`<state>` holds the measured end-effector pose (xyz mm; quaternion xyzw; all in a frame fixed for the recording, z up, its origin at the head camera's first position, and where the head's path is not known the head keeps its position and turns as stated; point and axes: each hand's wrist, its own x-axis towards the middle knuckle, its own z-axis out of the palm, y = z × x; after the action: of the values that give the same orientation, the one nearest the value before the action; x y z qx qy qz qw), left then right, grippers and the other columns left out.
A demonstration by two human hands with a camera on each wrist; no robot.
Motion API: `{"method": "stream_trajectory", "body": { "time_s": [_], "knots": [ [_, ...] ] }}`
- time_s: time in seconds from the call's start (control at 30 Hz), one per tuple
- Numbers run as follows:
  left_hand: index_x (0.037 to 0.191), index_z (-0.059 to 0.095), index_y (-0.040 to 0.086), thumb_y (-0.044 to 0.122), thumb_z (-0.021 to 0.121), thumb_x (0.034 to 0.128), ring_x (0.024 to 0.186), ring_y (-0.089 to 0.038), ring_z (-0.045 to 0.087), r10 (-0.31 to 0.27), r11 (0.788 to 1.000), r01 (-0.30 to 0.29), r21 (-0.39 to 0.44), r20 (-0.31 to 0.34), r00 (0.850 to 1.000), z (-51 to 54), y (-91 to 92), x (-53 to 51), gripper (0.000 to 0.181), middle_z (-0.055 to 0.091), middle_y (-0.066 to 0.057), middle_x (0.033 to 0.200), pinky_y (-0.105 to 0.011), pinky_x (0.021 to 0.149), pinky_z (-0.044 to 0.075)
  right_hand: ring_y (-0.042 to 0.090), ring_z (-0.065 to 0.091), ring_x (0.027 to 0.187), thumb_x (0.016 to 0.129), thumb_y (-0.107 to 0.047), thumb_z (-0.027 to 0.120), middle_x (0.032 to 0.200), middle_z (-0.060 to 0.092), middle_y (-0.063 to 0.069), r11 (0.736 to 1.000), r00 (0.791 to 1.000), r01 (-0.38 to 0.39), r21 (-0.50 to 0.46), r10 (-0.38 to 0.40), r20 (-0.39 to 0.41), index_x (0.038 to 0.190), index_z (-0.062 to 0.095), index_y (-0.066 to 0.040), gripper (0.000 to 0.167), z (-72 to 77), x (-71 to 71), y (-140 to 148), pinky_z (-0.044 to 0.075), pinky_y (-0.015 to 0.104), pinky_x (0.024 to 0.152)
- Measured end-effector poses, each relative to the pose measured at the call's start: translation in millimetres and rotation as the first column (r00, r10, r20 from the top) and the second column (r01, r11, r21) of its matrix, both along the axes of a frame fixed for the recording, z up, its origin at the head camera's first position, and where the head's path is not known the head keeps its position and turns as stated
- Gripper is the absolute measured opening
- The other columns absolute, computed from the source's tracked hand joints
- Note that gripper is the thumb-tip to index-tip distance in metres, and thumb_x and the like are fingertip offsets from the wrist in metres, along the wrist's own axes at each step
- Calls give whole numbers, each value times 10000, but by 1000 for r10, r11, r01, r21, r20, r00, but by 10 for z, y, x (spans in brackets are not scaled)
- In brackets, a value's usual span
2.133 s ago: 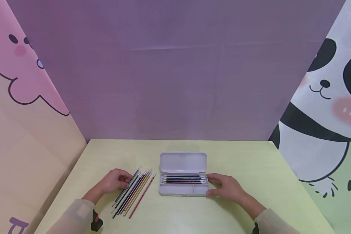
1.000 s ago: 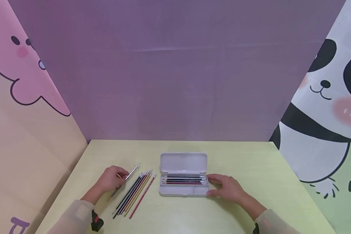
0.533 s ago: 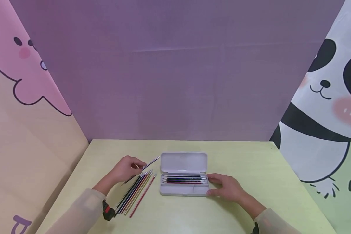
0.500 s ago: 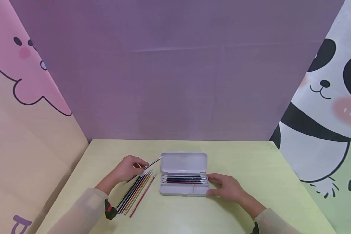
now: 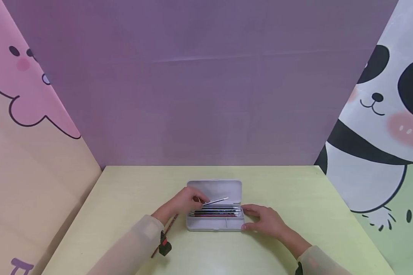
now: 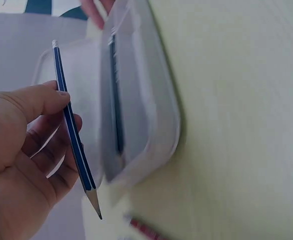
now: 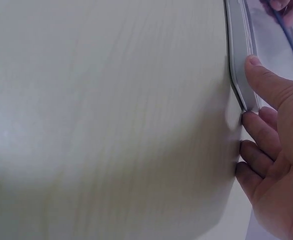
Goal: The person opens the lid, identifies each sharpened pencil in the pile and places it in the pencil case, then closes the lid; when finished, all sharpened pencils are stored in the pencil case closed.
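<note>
In my left hand [image 5: 186, 200] I pinch a blue striped pencil [image 5: 215, 201] between thumb and fingers. It is held slightly tilted above the open white pencil case [image 5: 206, 224], over the lid hinge. The left wrist view shows the pencil [image 6: 75, 135] with its sharpened tip toward the bottom and its white end up. Several pencils [image 5: 215, 213] lie side by side in the case's long rear compartment. My right hand [image 5: 270, 223] holds the case's right end, thumb at the front corner and fingers at the back. The right wrist view shows the thumb against the case wall [image 7: 241, 75].
A red pencil [image 5: 171, 225] lies on the table left of the case, partly behind my left sleeve [image 5: 137, 238]. That arm hides the rest of the pencil pile. The case lid [image 5: 223, 189] leans back behind the case. A purple wall [image 5: 206, 95] closes off the table's far edge.
My left hand has taken the blue pencil from the left edge of the pile and carried it right, to above the case. My right hand has stayed at the case's end.
</note>
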<state>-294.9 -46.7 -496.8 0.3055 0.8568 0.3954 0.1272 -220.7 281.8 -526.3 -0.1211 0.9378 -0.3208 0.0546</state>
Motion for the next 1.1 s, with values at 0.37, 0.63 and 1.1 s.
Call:
{"method": "stream_trajectory", "body": {
  "time_s": [0.37, 0.63, 1.1],
  "knots": [
    [1063, 829, 148, 20, 711, 911, 852, -35, 574, -55, 987, 34, -154, -137, 989, -160, 437, 59, 231, 770, 49, 1011, -222, 810, 498, 309, 654, 1249, 750, -426, 896, 1243, 743, 3, 1000, 1000, -19, 16, 19, 2, 1366, 655, -181, 705, 2, 3, -18, 450, 593, 1059],
    [1039, 839, 183, -16, 715, 875, 915, -43, 661, -147, 937, 33, -349, -306, 941, -147, 591, 87, 286, 778, 78, 1025, -213, 876, 529, 315, 637, 1271, 742, -440, 896, 1232, 746, -35, 998, 999, -18, 64, 20, -25, 1358, 664, -193, 704, 6, -27, -3, 453, 592, 1050],
    [975, 841, 269, 117, 751, 913, 866, -53, 669, -211, 865, -45, -500, -443, 871, -149, 704, 151, 187, 771, 133, 946, -236, 817, 539, 298, 661, 1235, 738, -487, 885, 1198, 758, -49, 984, 996, -69, 165, 77, -44, 1344, 680, -166, 716, 110, -63, -2, 430, 611, 1060]
  ]
}}
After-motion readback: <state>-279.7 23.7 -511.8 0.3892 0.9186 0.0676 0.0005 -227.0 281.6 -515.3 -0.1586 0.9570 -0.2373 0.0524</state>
